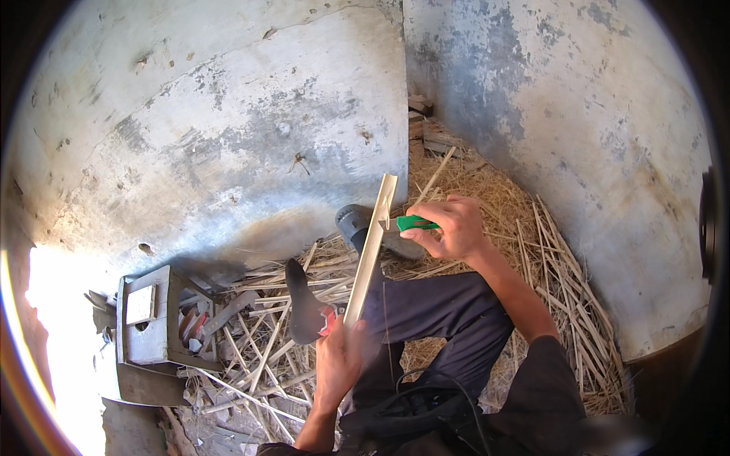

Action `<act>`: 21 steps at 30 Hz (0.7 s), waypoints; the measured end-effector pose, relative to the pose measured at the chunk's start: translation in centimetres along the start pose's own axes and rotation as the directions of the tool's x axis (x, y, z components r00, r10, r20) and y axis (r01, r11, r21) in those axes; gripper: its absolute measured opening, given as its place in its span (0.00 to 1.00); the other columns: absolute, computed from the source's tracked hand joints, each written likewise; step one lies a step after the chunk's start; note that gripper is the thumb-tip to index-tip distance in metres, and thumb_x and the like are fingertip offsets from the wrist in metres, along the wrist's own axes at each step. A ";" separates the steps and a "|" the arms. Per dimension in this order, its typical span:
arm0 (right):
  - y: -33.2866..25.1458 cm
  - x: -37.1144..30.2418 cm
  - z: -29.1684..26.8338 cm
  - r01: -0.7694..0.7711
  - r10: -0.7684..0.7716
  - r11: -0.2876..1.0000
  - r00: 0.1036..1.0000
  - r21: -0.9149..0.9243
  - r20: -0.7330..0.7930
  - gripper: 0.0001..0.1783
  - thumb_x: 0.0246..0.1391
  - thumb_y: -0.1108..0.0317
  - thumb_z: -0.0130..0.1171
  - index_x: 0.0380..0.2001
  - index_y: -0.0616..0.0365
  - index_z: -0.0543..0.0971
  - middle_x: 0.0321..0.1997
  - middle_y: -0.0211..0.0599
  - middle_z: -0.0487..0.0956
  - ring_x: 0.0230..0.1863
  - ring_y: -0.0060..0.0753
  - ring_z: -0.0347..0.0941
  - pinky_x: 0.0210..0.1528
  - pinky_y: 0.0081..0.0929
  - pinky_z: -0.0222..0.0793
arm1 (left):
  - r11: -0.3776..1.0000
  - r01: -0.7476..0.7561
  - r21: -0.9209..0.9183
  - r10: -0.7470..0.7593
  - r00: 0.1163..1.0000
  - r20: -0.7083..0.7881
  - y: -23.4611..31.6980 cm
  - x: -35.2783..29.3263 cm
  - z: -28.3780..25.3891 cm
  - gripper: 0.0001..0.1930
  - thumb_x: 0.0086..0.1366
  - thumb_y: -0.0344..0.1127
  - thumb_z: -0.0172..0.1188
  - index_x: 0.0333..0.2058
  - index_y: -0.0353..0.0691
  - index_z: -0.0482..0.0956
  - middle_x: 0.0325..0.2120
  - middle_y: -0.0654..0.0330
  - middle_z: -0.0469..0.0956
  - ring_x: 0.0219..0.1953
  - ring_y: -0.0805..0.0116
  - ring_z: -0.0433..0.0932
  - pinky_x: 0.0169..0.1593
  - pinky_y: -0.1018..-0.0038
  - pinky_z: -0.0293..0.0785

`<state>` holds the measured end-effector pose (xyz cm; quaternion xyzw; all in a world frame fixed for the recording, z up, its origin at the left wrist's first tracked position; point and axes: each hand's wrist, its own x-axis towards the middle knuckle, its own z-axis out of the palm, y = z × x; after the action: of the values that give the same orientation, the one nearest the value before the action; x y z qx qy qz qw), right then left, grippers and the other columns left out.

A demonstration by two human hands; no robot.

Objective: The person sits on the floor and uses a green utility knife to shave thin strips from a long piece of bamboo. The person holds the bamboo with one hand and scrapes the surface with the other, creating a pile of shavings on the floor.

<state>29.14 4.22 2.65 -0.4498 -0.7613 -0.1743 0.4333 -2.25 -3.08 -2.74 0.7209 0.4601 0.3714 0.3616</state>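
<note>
Just right of the grey shoe [350, 220] slants the pale strip [366, 267], gripped on the shoe's near side by the closed left hand [339, 359], while the right hand [456, 228], curled round a green knife [414, 223], would do best with light strokes away from its partner.
</note>
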 end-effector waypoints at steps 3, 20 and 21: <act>-0.1 0.0 0.2 0.001 -0.001 1.000 1.000 -0.002 0.009 0.22 0.60 0.43 0.74 0.34 0.52 0.88 0.24 0.26 0.87 0.16 0.27 0.77 0.23 0.27 0.68 | 1.000 0.020 -0.021 -0.021 0.999 -0.029 0.0 -0.2 0.0 0.15 0.79 0.36 0.60 0.34 0.31 0.75 0.15 0.47 0.74 0.16 0.54 0.77 0.25 0.62 0.68; 2.2 -0.1 0.2 -0.130 0.129 0.990 0.992 -0.050 -0.010 0.25 0.65 0.40 0.68 0.33 0.53 0.90 0.22 0.28 0.85 0.17 0.27 0.78 0.19 0.28 0.68 | 0.999 0.048 -0.003 -0.047 0.999 0.017 -0.9 -0.7 -0.2 0.14 0.79 0.36 0.60 0.38 0.29 0.77 0.19 0.43 0.77 0.19 0.50 0.81 0.26 0.61 0.69; 2.0 0.0 0.4 -0.137 0.136 0.989 0.991 -0.047 -0.017 0.25 0.65 0.40 0.68 0.33 0.52 0.90 0.22 0.27 0.85 0.17 0.26 0.77 0.18 0.28 0.67 | 0.999 0.053 0.005 -0.053 0.998 0.027 -1.1 -0.9 -0.3 0.14 0.79 0.37 0.60 0.38 0.29 0.77 0.19 0.43 0.77 0.19 0.52 0.81 0.26 0.61 0.69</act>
<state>30.62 5.61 2.18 -0.5100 -0.7213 -0.1656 0.4384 -3.23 -3.47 -3.71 0.7142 0.4749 0.3510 0.3759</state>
